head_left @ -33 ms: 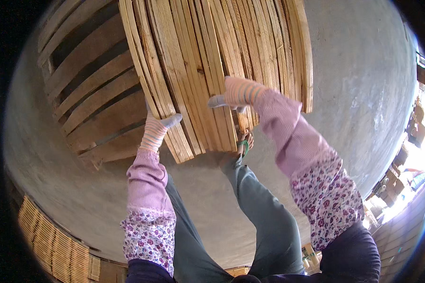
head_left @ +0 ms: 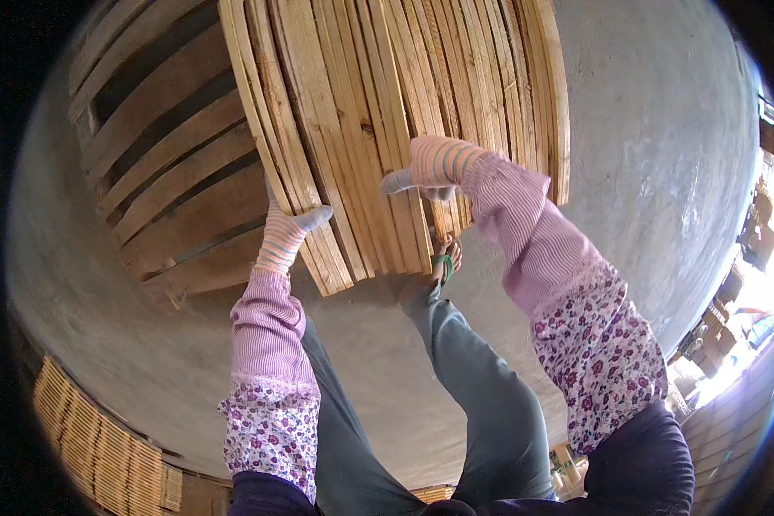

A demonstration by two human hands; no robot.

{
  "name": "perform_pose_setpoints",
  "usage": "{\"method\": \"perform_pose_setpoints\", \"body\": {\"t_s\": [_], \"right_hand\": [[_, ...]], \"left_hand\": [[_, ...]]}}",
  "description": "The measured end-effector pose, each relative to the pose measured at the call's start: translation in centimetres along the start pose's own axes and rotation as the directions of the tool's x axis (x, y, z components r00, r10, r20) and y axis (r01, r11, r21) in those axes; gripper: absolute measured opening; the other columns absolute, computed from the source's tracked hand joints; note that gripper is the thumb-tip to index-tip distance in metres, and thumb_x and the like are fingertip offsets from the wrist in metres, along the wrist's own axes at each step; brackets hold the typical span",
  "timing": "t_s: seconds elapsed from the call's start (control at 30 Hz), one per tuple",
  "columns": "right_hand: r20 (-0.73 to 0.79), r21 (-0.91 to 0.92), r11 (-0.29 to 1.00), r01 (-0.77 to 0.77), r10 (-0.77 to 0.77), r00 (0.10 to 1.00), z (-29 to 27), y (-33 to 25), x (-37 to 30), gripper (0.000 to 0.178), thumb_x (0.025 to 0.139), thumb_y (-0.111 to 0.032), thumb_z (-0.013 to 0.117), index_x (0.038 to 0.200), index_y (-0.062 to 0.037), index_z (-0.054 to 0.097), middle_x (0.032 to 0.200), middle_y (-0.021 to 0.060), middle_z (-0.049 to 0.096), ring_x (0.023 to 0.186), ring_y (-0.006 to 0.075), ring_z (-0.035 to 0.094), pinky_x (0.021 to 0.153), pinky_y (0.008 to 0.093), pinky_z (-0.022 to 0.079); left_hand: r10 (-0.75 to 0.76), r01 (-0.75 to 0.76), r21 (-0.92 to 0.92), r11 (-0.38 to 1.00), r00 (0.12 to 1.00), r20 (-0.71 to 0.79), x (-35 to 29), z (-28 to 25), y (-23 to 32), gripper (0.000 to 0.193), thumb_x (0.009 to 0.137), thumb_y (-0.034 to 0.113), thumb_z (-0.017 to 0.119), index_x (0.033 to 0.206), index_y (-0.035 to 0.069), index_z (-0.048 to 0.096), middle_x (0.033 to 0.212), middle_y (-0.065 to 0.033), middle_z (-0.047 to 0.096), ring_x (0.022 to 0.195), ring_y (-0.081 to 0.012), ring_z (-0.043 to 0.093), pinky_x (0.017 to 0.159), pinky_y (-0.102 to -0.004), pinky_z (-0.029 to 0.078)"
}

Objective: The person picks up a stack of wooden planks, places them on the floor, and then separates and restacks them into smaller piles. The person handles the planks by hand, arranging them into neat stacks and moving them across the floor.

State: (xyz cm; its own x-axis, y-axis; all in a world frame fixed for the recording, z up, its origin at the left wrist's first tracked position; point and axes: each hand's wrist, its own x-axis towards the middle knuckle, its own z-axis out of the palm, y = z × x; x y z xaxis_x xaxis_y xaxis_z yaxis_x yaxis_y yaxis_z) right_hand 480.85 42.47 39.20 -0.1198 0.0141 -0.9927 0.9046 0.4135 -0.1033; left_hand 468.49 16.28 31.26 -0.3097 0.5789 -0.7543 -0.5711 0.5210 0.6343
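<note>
Slats (head_left: pixel 387 129) in a pale bundle run from centre toward 12 o'clock, near ends held by us: left hand (head_left: pixel 282 234) grips the 9 o'clock edge, right hand (head_left: pixel 430 168) clasps on top. Pallet (head_left: pixel 172 172) lies at 10 o'clock; bare concrete floor (head_left: pixel 662 172) opens toward 3.

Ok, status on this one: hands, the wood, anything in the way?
Left hand and right hand, both gloved, pressed on the stack of wooden slats. Stack overlaps a wooden pallet. Sandalled foot tucked at the stack's near end.
</note>
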Motion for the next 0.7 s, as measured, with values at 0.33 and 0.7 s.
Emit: {"method": "perform_pose_setpoints", "body": {"t_s": [0.33, 0.7], "right_hand": [[-0.245, -0.228, 0.973, -0.039, -0.019, 0.969, 0.8, 2.9, 0.4, 0.077, 0.070, -0.071, 0.076, 0.098, 0.0002, 0.070, 0.095, 0.0133, 0.072, 0.085, 0.0230, 0.069, 0.080, 0.0376, 0.056], [-0.512, 0.346, 0.936, 0.062, 0.133, 0.848, 8.4, 2.0, -1.1, 0.124, 0.062, -0.058, 0.088, 0.149, 0.0024, 0.022, 0.148, 0.0278, 0.036, 0.133, 0.0413, 0.046, 0.109, 0.0438, 0.043]], "left_hand": [[-0.210, 0.139, 0.892, 0.431, 0.976, -0.051, 1.2, 1.1, 4.1, 0.116, 0.062, 0.068, 0.084, 0.144, -0.002, 0.042, 0.113, -0.0226, 0.070, 0.108, -0.0340, 0.068, 0.095, -0.0383, 0.053], [0.092, 0.231, 0.673, 0.702, 0.908, -0.408, -3.1, 6.8, 4.3, 0.122, 0.062, 0.046, 0.092, 0.155, 0.014, 0.020, 0.137, -0.0282, 0.045, 0.123, -0.0441, 0.052, 0.104, -0.0479, 0.045]]}}
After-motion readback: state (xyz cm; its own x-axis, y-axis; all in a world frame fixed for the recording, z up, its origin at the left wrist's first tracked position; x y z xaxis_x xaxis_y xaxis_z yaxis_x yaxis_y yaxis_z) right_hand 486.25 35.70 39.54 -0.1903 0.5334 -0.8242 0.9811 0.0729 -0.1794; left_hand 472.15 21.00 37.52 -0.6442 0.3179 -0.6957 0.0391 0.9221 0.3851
